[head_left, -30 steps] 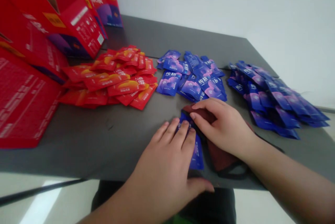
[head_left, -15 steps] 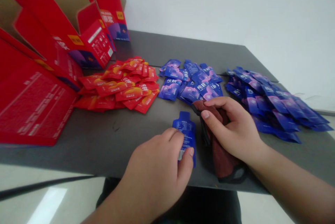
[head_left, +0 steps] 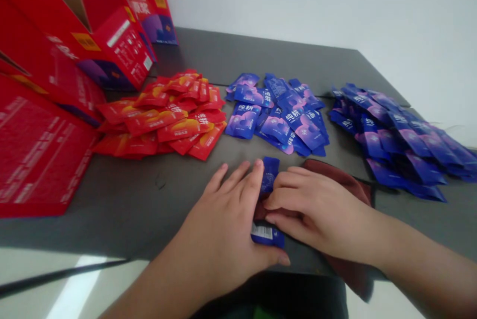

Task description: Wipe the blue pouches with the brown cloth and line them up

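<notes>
A small blue sachet [head_left: 269, 175] stands between my hands, with its barcode end [head_left: 267, 235] showing low down by my left hand [head_left: 219, 219]. Its middle is hidden behind my fingers and a dark red cloth [head_left: 337, 177]. My left hand presses on the sachet's lower part, fingers spread on the table. My right hand [head_left: 316, 209] lies across the sachet's middle and grips the cloth, which spreads to the right and hangs past the table's near edge.
Behind my hands lie a heap of red sachets [head_left: 160, 120], a heap of blue sachets [head_left: 276, 115] and a longer blue-purple heap [head_left: 391, 140]. Red cartons [head_left: 115, 45] stand at the left on the dark grey table [head_left: 279, 55], against a white wall.
The cloth has shifted from right of the sachet to across its middle. My right hand has moved down and left over the sachet, and my left fingers now spread above it.
</notes>
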`<state>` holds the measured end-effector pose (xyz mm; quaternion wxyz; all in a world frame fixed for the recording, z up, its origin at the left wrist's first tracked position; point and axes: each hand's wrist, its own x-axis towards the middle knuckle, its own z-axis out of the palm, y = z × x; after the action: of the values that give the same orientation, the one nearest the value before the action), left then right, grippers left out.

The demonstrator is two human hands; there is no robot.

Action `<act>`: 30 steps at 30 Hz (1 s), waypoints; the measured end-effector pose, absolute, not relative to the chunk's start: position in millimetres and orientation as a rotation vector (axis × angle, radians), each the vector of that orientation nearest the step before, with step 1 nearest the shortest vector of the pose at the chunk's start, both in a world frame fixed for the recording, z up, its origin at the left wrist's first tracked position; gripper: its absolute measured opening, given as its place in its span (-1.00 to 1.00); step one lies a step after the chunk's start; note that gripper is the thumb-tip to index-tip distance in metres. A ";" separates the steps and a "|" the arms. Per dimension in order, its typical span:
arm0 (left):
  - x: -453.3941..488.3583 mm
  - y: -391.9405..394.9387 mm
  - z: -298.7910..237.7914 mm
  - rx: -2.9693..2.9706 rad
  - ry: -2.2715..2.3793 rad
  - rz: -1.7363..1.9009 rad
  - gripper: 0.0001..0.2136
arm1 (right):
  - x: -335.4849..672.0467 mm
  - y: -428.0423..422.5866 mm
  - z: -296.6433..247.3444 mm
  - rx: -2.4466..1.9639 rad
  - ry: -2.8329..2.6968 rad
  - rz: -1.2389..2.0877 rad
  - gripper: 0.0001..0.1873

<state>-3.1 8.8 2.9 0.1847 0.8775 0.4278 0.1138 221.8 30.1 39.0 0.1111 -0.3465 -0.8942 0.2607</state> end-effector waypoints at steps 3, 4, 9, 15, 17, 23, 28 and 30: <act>-2.3 9.7 2.9 2.487 1.223 0.321 0.32 | 224.3 37.0 32.9 -1.192 -2.603 0.595 -0.82; -2.4 10.1 2.6 2.488 1.228 0.320 0.31 | 225.6 39.9 31.3 -1.254 -2.588 0.542 -0.81; -3.0 11.2 1.7 2.493 1.219 0.335 0.30 | 231.6 50.7 26.2 -1.473 -2.442 0.390 -0.81; 6.5 4.3 0.9 2.430 1.356 0.429 0.23 | 228.7 38.7 38.3 -1.242 -2.374 0.491 -0.79; 9.9 3.1 -0.6 2.413 1.391 0.446 0.20 | 225.7 32.1 45.2 -1.101 -2.526 0.615 -0.78; 6.1 6.0 -1.6 2.420 1.352 0.402 0.24 | 222.7 28.4 48.3 -0.967 -2.618 0.768 -0.81; -8.7 7.8 6.6 2.461 1.200 0.309 -0.04 | 219.8 32.0 39.6 -0.995 -2.596 0.737 -0.91; -11.8 8.6 8.4 2.455 1.206 0.310 -0.23 | 219.0 34.8 36.8 -1.043 -2.574 0.681 -0.92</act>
<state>-11.8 8.6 8.4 0.1931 0.8751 0.4298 0.1105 219.0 34.8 36.8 0.1406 -0.3612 -0.8912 0.2359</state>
